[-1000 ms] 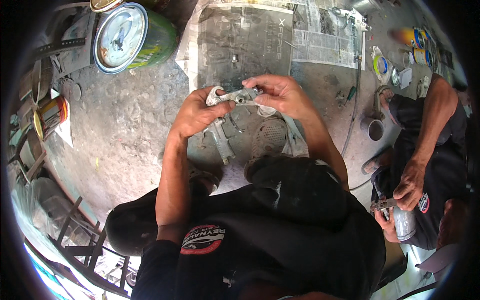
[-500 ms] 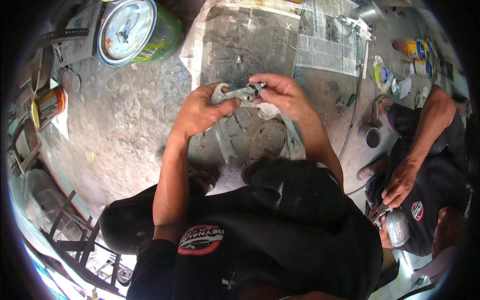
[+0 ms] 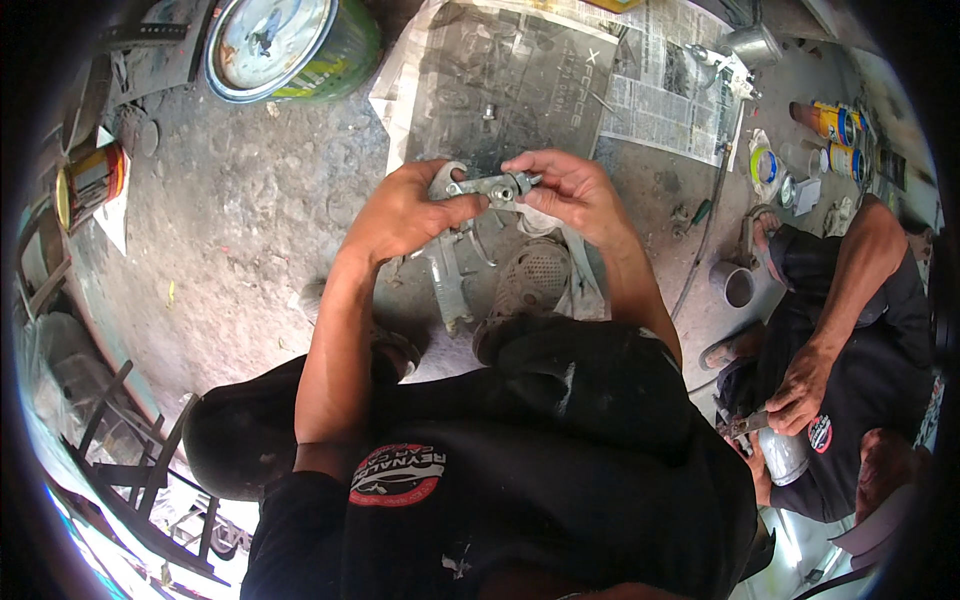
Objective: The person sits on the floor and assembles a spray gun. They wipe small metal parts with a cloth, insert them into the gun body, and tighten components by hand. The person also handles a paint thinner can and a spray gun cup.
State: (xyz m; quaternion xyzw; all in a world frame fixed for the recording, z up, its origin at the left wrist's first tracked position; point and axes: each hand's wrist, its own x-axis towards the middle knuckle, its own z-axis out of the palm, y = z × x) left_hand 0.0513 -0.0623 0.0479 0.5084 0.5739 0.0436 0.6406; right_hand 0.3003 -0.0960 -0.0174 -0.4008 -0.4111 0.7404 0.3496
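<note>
Head view: the left hand (image 3: 405, 212) wraps a grey metal bracket part (image 3: 478, 186) from its left side, fingers closed over the curved end, thumb laid on top; the right hand (image 3: 572, 192) pinches the part's right end, fingertips narrow around a small bolt-like fitting (image 3: 522, 183); so both hands are closed on the one piece, held in the air above a dirty grey mat (image 3: 510, 85) and spread newspaper (image 3: 660, 90); the part lies between the two grips, roughly level, its round hole showing between the thumbs.

Handling, as a judgement: stiff cast or stamped metal, light enough for fingers, not fragile; looks dusty or greasy, so may slip; best held by the broad curved end, as the left hand does, leaving the fitting end free for fingertip work; the small fitting is the bit likely to drop.

Below the hands, on the concrete floor (image 3: 230, 230): more long metal parts (image 3: 447, 285) and a sandalled foot (image 3: 530, 285); far apart at upper left a large green paint can (image 3: 290, 45) with a pale lid; a smaller orange-and-yellow tin (image 3: 92, 180) at the left rim.

At right a second person (image 3: 850, 330) in dark clothes crouches, their hand (image 3: 800, 385) on a tool over a silver can (image 3: 783, 452); small tins and tape rolls (image 3: 800, 150) lie near them; cannot tell what the tool is.
</note>
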